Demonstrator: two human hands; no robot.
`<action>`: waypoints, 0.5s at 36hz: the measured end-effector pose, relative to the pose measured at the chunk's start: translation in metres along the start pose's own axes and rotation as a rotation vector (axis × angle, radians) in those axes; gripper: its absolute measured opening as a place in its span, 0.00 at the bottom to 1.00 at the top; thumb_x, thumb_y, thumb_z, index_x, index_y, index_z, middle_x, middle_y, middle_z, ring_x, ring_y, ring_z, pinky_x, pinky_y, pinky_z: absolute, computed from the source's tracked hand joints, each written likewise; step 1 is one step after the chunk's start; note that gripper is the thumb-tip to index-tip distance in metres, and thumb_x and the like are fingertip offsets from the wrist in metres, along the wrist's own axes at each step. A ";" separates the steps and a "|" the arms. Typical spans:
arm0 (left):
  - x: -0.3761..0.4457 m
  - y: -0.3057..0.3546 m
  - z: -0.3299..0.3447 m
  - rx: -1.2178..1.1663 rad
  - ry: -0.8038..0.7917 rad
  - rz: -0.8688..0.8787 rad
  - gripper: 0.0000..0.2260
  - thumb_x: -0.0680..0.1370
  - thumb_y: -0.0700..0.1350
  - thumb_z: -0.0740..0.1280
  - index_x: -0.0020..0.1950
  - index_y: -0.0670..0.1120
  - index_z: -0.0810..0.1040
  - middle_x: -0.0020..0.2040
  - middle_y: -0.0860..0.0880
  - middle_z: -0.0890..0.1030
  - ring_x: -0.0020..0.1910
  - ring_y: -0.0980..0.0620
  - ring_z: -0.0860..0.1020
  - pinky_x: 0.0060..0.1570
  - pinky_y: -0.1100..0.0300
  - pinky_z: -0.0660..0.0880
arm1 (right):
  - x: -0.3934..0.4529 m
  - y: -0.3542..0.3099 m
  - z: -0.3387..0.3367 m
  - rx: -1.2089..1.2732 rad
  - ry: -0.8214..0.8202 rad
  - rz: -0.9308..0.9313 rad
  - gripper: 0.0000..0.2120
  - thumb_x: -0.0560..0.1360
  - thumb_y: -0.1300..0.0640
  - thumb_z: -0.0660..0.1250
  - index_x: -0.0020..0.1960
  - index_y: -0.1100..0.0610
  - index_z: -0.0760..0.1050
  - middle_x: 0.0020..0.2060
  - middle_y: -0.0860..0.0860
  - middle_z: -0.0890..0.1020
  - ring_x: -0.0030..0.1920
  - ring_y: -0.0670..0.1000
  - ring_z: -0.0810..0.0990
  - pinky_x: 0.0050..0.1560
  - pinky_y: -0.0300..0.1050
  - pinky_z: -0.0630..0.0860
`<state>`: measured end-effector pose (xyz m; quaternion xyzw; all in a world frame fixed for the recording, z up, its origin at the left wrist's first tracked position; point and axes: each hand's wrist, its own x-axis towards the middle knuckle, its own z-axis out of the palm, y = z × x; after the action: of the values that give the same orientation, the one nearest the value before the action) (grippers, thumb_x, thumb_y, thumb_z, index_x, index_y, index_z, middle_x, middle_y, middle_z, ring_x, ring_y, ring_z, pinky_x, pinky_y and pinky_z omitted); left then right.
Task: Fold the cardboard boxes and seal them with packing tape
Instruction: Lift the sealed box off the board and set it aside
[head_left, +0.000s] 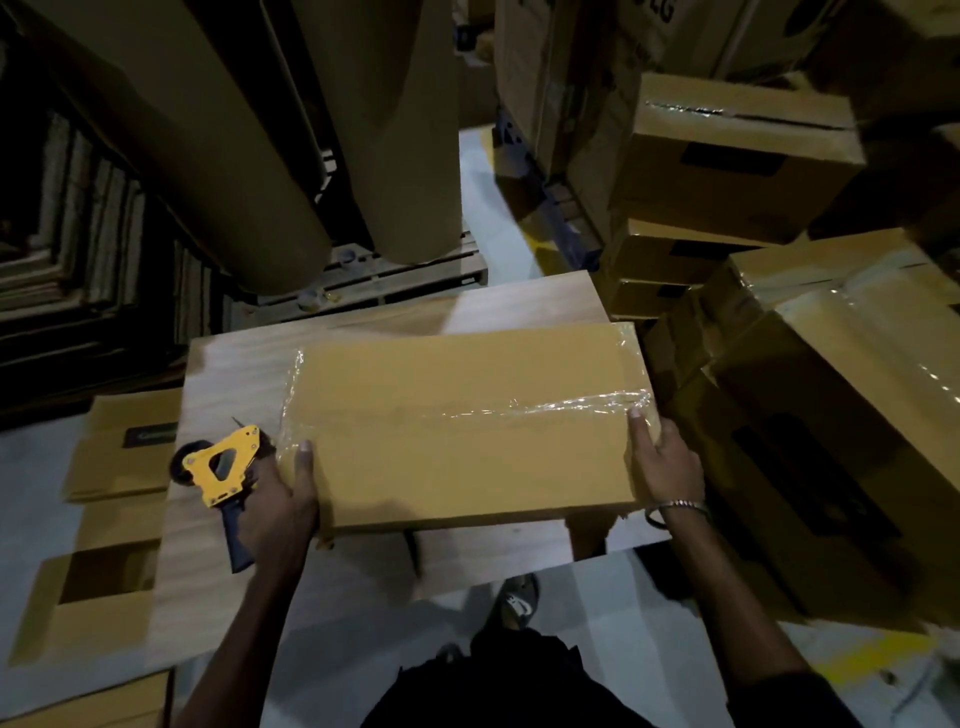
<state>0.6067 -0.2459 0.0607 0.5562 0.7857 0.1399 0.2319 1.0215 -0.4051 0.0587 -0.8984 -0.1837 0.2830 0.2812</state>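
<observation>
Box (462, 431) sat taped at the table's (228, 364) near edge; my left hand (283, 499) clamped dispenser (223, 467) against it, right hand (667, 462) gripped its end. I judged pressing tape (561, 402) flat best.

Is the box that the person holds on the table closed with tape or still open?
Closed. The box has its top flaps down flat, and clear tape runs along the middle seam and wraps over its left end. Its underside is hidden.
</observation>
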 end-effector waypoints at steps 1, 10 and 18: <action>-0.001 -0.001 -0.002 -0.008 0.002 0.013 0.35 0.82 0.73 0.51 0.74 0.47 0.70 0.63 0.33 0.80 0.61 0.28 0.78 0.61 0.36 0.73 | -0.003 -0.001 0.000 0.002 0.009 0.004 0.43 0.75 0.21 0.52 0.75 0.52 0.71 0.66 0.58 0.80 0.67 0.64 0.76 0.67 0.63 0.72; -0.015 -0.002 -0.015 -0.007 -0.025 0.132 0.36 0.82 0.71 0.51 0.68 0.41 0.75 0.64 0.32 0.78 0.61 0.30 0.78 0.60 0.38 0.74 | -0.035 0.007 -0.013 0.105 0.049 0.092 0.36 0.79 0.28 0.59 0.74 0.54 0.74 0.70 0.58 0.78 0.70 0.64 0.74 0.70 0.61 0.69; -0.067 0.004 0.016 -0.018 -0.131 0.346 0.35 0.80 0.75 0.50 0.59 0.45 0.76 0.51 0.37 0.82 0.50 0.34 0.81 0.50 0.43 0.75 | -0.128 0.124 -0.062 0.238 0.244 0.258 0.29 0.80 0.31 0.61 0.69 0.52 0.79 0.60 0.55 0.83 0.56 0.59 0.79 0.56 0.51 0.74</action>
<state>0.6367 -0.3085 0.0627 0.6891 0.6601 0.1481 0.2600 0.9819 -0.5889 0.0771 -0.9025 0.0032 0.2256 0.3669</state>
